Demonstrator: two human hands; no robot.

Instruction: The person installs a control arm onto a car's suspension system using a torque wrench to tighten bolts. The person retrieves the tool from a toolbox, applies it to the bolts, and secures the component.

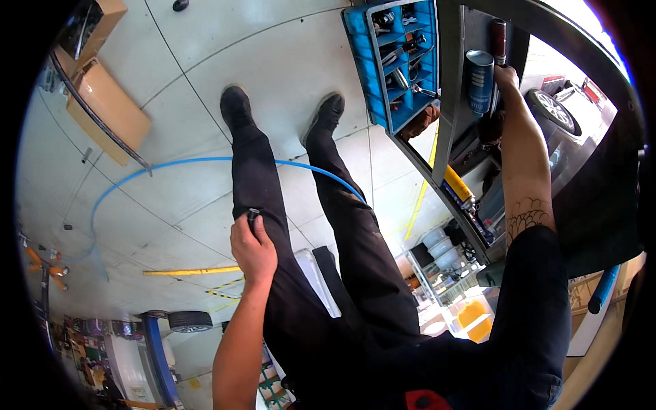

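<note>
My left hand (253, 249) is closed round a short black cylinder (253, 214), which looks like a socket, in front of my left leg. Its top end pokes out between thumb and fingers. My right arm stretches out into a dark metal cart (449, 82) on the right. There my right hand (506, 77) closes on the lower end of a long red-and-dark rod-like tool (499, 41); the fingers are partly hidden. Just left of that hand stands a blue spray can (480, 82).
A blue compartment bin (378, 82) of tools hangs on the cart's side. Below lies a yellow tube (458, 183). A blue hose (198, 160) curves over the floor past my legs. Cardboard boxes (109, 109) stand at the left, and a car wheel (555, 113) shows beyond the cart.
</note>
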